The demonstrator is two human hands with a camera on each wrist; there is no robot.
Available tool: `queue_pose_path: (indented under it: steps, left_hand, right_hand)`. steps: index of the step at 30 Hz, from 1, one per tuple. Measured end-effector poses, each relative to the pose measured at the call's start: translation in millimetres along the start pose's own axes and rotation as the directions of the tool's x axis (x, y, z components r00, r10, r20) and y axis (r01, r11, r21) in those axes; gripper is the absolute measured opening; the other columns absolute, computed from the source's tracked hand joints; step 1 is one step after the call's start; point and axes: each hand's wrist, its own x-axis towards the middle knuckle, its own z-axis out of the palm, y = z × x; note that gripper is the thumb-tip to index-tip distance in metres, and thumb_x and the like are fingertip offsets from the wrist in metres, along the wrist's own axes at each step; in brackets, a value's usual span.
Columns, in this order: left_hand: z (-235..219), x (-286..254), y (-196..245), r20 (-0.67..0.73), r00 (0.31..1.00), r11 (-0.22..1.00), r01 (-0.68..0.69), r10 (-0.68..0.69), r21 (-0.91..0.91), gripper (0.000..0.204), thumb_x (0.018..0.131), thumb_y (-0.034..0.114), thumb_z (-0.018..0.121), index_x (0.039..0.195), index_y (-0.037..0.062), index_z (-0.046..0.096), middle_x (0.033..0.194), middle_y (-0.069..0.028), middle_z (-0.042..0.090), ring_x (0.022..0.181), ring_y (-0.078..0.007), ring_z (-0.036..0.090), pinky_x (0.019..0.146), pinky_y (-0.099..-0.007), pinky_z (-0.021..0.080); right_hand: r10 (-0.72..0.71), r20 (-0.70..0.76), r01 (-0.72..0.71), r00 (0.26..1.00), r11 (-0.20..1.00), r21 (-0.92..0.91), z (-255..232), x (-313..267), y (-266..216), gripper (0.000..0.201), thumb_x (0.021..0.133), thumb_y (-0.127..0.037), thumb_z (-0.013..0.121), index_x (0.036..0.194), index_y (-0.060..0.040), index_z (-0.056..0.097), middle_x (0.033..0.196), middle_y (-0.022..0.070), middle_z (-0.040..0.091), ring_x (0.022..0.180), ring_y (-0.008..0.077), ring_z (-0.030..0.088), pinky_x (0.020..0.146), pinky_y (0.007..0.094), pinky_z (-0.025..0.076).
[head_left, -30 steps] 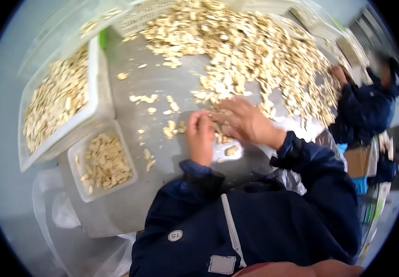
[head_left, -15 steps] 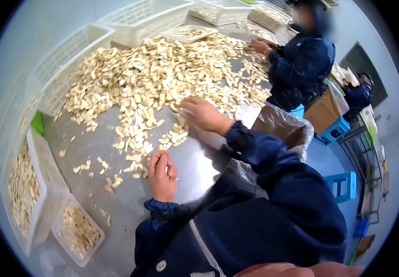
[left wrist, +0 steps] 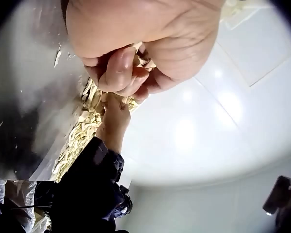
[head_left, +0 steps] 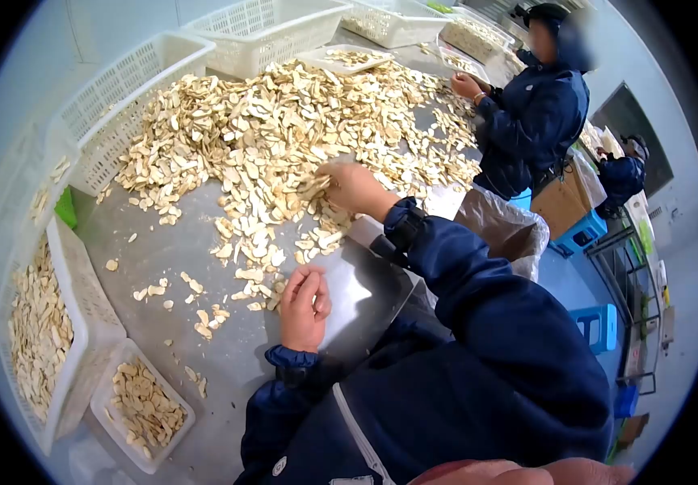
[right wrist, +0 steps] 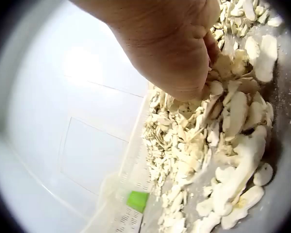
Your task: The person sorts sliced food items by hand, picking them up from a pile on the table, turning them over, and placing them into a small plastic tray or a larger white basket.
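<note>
Nearest, the left hand (head_left: 303, 311) is over the near part of the grey worktop (head_left: 236, 372), its fingers curled around a few pale slices (left wrist: 144, 62), seen in the left wrist view. To its left, a small tray (head_left: 184, 428) holds more slices, beside a large white bin (head_left: 82, 299), also holding slices. Farther in, the right hand (head_left: 355, 190) reaches palm down into the near side of a broad heap (head_left: 244, 137) of the same slices, its fingers bent and pinching some; how many, I cannot tell. Loose slices lie scattered between the heap and the small tray. Behind the heap stand white slatted baskets (head_left: 272, 48) and a shallow tray (head_left: 326, 65) with slices. Beyond, at the right, a person in dark blue (head_left: 539, 113) holds both hands over the worktop; another figure (head_left: 624, 174) is well behind.
</note>
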Motion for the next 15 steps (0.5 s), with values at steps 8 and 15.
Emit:
queue_pose_path:
  steps: [8,15]
  left_hand:
    - [3,-3,-2,0.164,0.967,0.975,0.173,-0.196,0.142,0.016,0.108,0.011,0.055,0.117,0.0012,0.063,0.081,0.0017,0.052,0.059,-0.0030,0.035,0.052,-0.0212,0.026]
    - [-1,2,-11,0.177,0.946,0.956,0.243,-0.270,0.162,0.016,0.110,0.014,0.054,0.118,0.0028,0.061,0.085,0.0020,0.055,0.057,-0.0013,0.034,0.049,-0.0187,0.025]
  right_hand:
    - [0.031,-0.180,-0.007,0.983,0.992,0.129,-44,-75,-20,0.060,0.091,-0.008,0.073,0.149,-0.0142,0.056,0.146,0.0194,0.059,0.131,0.0411,0.059,0.107,0.0454,0.050]
    - [-0.017,-0.017,0.018,1.000,0.999,0.030,-35,-124,2,0.027,0.094,-0.010,0.068,0.120,-0.0098,0.076,0.117,0.0157,0.074,0.107,0.0369,0.069,0.091,0.0418,0.056]
